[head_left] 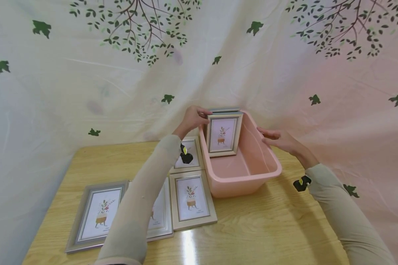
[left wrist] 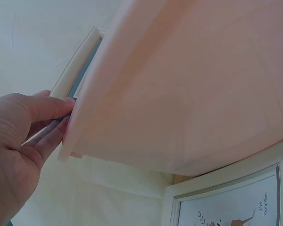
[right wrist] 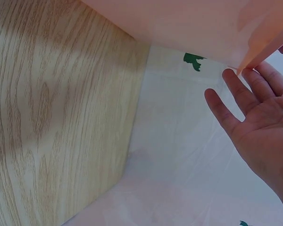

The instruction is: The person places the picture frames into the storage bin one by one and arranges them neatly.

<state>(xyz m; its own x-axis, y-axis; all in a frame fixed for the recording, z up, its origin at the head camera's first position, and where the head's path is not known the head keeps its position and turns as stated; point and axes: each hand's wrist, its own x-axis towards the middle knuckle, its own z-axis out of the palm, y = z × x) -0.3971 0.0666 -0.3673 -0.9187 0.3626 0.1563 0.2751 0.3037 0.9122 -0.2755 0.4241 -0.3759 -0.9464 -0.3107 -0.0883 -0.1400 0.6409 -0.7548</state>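
Note:
A pink plastic basin [head_left: 242,187] stands at the back of the table. Inside it, a picture frame [head_left: 241,129] with a cream-gold border stands upright at the left rear, in front of at least one more frame [head_left: 230,110]. My left hand [head_left: 194,118] pinches a frame's left edge, just over the basin's left rim; which of the stacked frames it grips is partly hidden. In the left wrist view, thumb and fingers of this hand [left wrist: 19,136] meet on a dark edge. On the basin's right rim, my right hand [head_left: 283,141] rests with mostly straight fingers [right wrist: 238,89].
Left of the basin, several picture frames lie flat on the wooden table [head_left: 265,228]: a cream one [head_left: 209,200] in front, another [head_left: 200,152] behind it, a silver-edged one [head_left: 170,206] and a grey one [head_left: 77,221]. A leaf-patterned curtain [head_left: 126,92] hangs behind.

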